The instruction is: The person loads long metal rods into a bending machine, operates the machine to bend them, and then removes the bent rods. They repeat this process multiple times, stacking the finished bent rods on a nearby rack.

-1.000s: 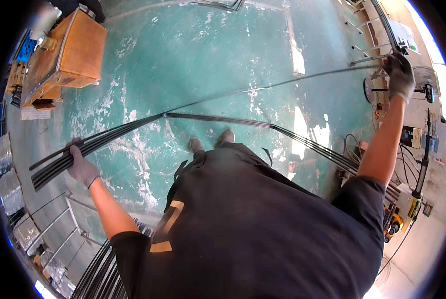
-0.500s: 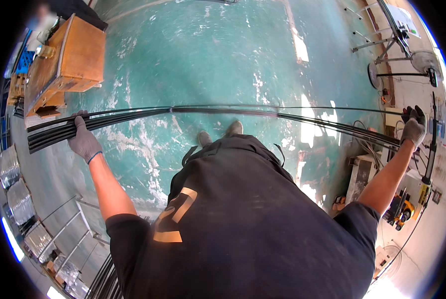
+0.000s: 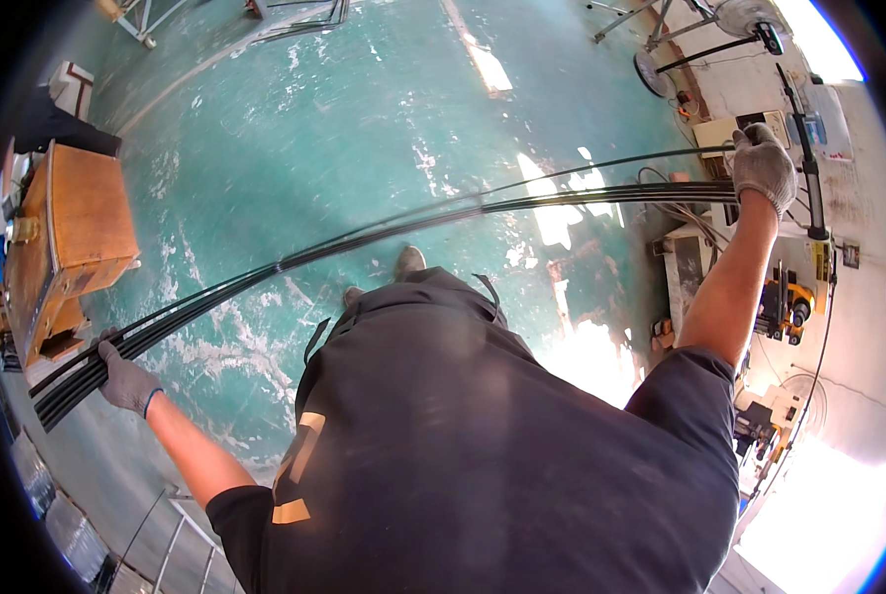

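Observation:
A bundle of long, thin black rods (image 3: 364, 234) stretches across in front of my body, lower at the left and higher at the right. My left hand (image 3: 126, 381), in a grey glove, is closed round the bundle near its left end, and the rod ends stick out past it. At the other end my gloved right hand (image 3: 763, 166) grips the rods, its fingers curled over them. One rod runs apart from the rest on the right half. Narrow bands seem to tie the bundle at two places along its length.
A wooden cabinet (image 3: 92, 213) stands at the left, with a person's dark-clothed part (image 3: 62, 127) behind it. On the right are a stand fan (image 3: 750, 20), a wall with cables, and yellow-black power tools (image 3: 787, 305). A metal frame (image 3: 191, 535) is at lower left. Worn green floor (image 3: 314, 129) lies ahead.
My body has turned to the right, so the cabinet and fan have shifted left in view. The bundle now slants, its left end lower and its right end higher. Both hands keep their grip.

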The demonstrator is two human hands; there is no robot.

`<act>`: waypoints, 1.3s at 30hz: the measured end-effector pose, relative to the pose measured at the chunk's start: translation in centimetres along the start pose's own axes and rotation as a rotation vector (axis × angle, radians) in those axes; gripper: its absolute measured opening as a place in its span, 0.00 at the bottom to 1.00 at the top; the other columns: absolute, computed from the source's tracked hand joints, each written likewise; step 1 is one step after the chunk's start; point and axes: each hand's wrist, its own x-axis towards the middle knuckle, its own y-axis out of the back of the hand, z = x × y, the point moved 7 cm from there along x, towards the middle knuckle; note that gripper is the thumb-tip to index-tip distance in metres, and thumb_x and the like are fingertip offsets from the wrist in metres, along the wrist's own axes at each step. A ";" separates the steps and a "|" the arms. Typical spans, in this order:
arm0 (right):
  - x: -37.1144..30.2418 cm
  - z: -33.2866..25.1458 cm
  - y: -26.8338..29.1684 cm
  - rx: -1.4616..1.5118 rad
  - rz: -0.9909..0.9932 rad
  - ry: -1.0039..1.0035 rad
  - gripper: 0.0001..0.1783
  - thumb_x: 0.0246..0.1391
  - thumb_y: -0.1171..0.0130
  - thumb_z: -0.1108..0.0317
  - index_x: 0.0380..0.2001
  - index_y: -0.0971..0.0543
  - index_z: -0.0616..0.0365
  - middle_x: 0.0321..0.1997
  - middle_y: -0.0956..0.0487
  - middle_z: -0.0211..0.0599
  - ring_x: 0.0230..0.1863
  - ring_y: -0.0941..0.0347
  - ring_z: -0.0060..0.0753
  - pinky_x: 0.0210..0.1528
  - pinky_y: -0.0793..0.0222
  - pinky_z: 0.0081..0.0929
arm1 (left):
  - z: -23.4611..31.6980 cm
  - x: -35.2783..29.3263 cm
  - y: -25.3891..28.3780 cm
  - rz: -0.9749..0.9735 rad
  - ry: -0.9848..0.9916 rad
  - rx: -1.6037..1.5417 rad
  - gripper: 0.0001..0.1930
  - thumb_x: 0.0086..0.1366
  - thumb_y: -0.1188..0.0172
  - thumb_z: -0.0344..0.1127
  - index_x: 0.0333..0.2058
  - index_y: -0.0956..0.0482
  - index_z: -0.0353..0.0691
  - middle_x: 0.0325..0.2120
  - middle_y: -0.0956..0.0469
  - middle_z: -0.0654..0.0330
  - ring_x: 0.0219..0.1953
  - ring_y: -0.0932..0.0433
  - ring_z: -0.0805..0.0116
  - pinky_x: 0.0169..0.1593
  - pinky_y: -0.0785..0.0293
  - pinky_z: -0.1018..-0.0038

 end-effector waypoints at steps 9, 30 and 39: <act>1.1 4.5 -0.1 0.325 -0.220 0.081 0.15 0.59 0.27 0.53 0.41 0.10 0.50 0.39 0.10 0.38 0.42 0.15 0.38 0.49 0.23 0.36 | 0.5 -0.4 0.3 -0.010 -0.011 0.050 0.10 0.76 0.45 0.29 0.42 0.17 0.30 0.40 0.14 0.55 0.44 0.15 0.62 0.52 0.18 0.66; 1.3 12.8 -4.6 1.168 -0.371 -0.053 0.22 0.64 0.27 0.55 0.54 0.14 0.57 0.48 0.13 0.27 0.48 0.18 0.20 0.52 0.22 0.24 | -2.1 1.8 1.6 0.152 -0.002 0.156 0.13 0.74 0.37 0.34 0.46 0.14 0.28 0.43 0.13 0.55 0.44 0.15 0.64 0.53 0.20 0.69; -3.8 14.1 -8.1 2.017 -0.020 0.054 0.52 0.59 0.28 0.41 0.74 0.36 0.61 0.69 0.25 0.43 0.68 0.29 0.44 0.68 0.31 0.45 | -5.6 2.8 1.5 0.090 0.050 0.006 0.15 0.77 0.40 0.35 0.47 0.13 0.26 0.46 0.12 0.52 0.49 0.14 0.61 0.57 0.21 0.66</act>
